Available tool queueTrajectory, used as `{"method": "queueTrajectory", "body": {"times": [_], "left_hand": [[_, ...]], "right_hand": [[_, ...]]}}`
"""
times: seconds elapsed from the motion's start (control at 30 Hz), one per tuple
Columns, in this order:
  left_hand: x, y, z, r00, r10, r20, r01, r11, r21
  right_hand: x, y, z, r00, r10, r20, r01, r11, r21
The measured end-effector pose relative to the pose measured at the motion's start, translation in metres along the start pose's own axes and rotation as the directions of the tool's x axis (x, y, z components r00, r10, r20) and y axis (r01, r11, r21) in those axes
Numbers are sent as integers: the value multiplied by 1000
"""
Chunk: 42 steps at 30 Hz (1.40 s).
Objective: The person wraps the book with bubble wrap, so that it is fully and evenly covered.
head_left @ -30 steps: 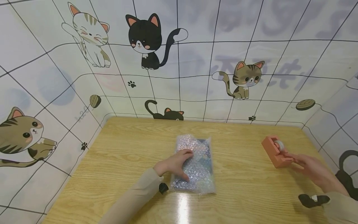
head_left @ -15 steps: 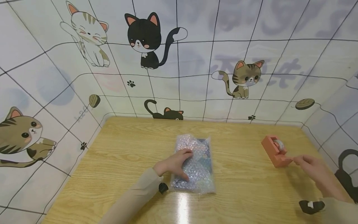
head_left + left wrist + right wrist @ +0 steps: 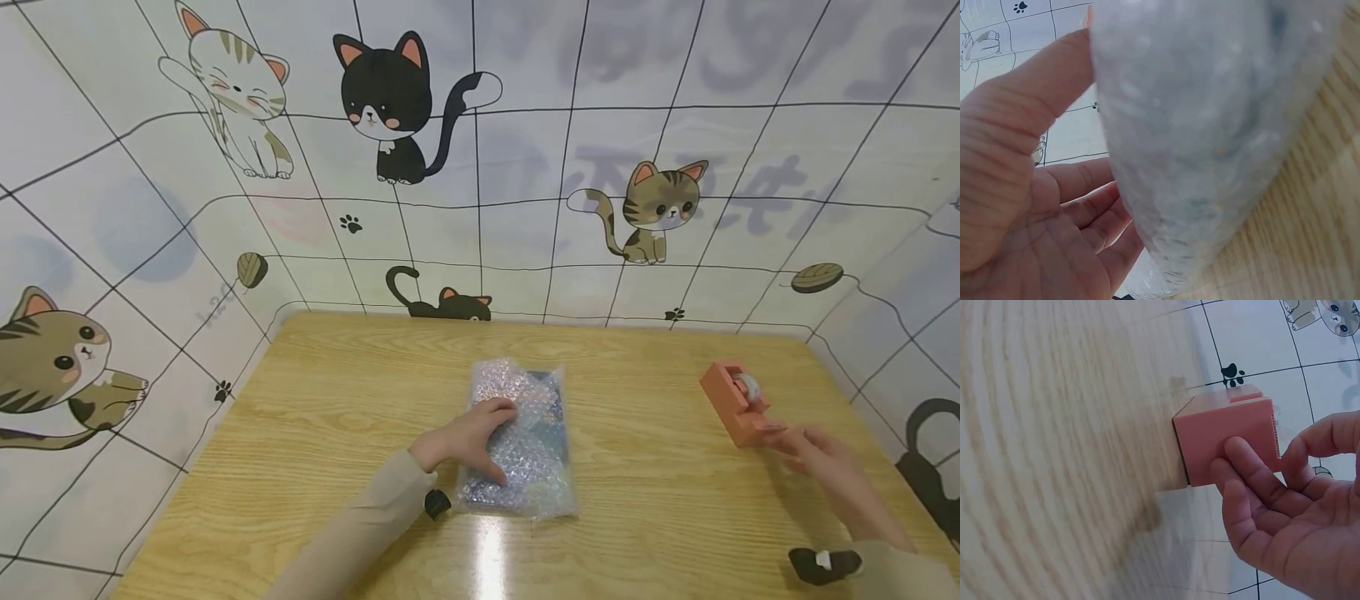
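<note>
A flat bluish item wrapped in bubble wrap (image 3: 536, 450) lies on the wooden table in the head view. Across its left half my left hand (image 3: 476, 440) rests with thumb and fingers spread; the left wrist view shows the fingers reaching over the wrap's (image 3: 1197, 137) edge. To the right stands a coral-pink tape dispenser (image 3: 735, 408) with a roll of clear tape (image 3: 747, 387). My right hand (image 3: 832, 475) is at its cutter end, slightly blurred. In the right wrist view, its thumb and forefinger pinch the tape end beside the serrated edge, other fingers against the dispenser's front (image 3: 1210, 444).
The wooden table (image 3: 360, 367) carries the wrapped item near its middle and the dispenser at the right. A white cloth wall (image 3: 517, 225) with cat drawings and black grid lines borders the table at the back and both sides.
My right hand drew a little away from the dispenser's cutter, then came back close to it and slightly lower. The left hand and the wrapped item have stayed put.
</note>
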<state>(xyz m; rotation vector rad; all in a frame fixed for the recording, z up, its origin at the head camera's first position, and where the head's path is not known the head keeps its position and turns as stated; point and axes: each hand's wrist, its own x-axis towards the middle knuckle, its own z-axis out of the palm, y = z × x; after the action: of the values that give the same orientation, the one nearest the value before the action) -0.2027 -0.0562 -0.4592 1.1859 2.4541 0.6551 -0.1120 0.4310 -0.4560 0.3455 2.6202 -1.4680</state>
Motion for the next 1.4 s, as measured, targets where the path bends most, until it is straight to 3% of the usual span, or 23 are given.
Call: {"method": "queueTrajectory", "body": {"times": [0.1,0.23,0.4,0.67,0.77,0.93,1.17,1.4], "left_hand": [[0,0,0,1000,6,2,-6,1000,-4],[0,1,0,1000,7,-1,-7,1000,-10],[-1,2,-1,1000,-2,1,2,1000,-22],[-1,2,-2,1000,-1,-1,1,1000,-16],[-1,3,-3,1000,-1,1,1,1000,-14],[0,2,-2,1000,-7,4,7,1000,-3],[1,3,-2,1000,-3,-3,3,1000,7],[0,3,-3,1000,-2,3,2,1000,6]], "right_hand": [[0,4,1,999,33,-1,-33,999,7],[0,10,3,1000,0,5,0,999,33],[2,15,6,994,-47,95,35,992,124],[15,15,6,984,24,179,-56,982,178],[20,16,3,973,12,230,-71,966,248],[24,23,-4,948,-74,311,-61,913,404],[27,23,-6,953,-28,303,-74,945,319],[29,24,-10,935,-36,353,-105,923,371]]}}
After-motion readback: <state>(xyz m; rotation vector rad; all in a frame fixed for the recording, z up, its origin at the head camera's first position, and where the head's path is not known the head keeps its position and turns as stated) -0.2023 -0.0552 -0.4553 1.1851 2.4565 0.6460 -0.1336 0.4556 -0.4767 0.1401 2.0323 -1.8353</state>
